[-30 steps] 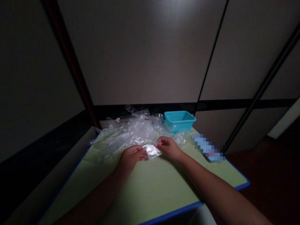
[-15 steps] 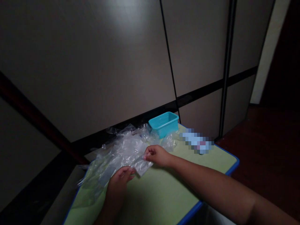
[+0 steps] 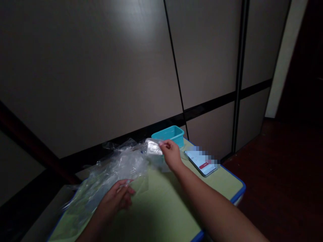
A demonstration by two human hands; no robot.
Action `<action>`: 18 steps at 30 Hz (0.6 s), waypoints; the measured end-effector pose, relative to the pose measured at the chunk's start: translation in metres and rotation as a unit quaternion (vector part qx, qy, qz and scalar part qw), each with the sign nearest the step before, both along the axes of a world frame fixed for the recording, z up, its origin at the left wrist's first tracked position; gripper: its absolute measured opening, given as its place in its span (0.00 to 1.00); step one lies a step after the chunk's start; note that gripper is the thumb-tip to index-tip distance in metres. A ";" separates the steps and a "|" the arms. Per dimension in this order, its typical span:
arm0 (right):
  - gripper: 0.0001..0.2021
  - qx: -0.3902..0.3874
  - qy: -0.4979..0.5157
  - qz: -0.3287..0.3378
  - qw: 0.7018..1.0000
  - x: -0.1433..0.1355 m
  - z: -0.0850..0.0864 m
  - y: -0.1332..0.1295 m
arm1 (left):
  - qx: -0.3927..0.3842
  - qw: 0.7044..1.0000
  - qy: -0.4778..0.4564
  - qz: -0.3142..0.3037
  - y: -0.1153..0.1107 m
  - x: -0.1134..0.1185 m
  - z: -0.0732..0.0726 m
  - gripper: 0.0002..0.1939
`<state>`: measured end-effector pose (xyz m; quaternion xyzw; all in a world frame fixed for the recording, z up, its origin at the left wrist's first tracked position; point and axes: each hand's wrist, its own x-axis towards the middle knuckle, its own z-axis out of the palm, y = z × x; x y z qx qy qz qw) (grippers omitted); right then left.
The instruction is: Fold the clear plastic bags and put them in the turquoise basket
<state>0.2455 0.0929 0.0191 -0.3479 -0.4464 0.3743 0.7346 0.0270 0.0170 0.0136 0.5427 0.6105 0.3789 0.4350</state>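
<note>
My right hand (image 3: 172, 155) is closed in a pinch on a small folded clear plastic bag (image 3: 153, 148). This shiny packet is raised in front of the turquoise plastic box (image 3: 178, 137) and hides part of its near side. Lower and to the left, my left hand (image 3: 117, 196) has thumb and forefinger pressed together at the edge of another clear plastic bag (image 3: 141, 181), which is thin and hard to make out. Beyond that hand lies a heap of crumpled clear plastic bags (image 3: 121, 164) on the light green table (image 3: 156, 208).
A phone (image 3: 202, 164) with a lit, partly blurred screen lies on the table's right part. Blue edging (image 3: 233, 196) runs round the tabletop. Grey cabinet doors (image 3: 101, 74) stand close behind the table, and a dark reddish floor (image 3: 272, 174) is at right.
My right hand has moved up and away from my left, carrying the folded bag towards the turquoise box. Both hands were close together over the bag before. The view has shifted slightly.
</note>
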 end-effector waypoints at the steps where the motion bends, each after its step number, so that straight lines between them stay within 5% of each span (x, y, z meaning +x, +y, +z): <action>1: 0.12 0.002 0.027 -0.050 0.998 0.007 0.003 0.003 | -0.001 1.000 -0.024 -0.009 0.004 0.008 0.007 0.26; 7: 0.10 0.004 0.024 -0.204 0.979 0.029 0.008 0.009 | 0.059 0.996 0.065 0.025 0.070 0.074 0.037 0.13; 13: 0.10 0.002 -0.001 -0.243 0.970 0.030 0.007 0.010 | 0.035 0.981 0.184 0.046 0.148 0.110 0.037 0.19; 18: 0.09 0.003 -0.004 -0.248 0.969 0.031 0.005 0.014 | -0.028 0.965 0.260 0.027 0.174 0.122 0.038 0.21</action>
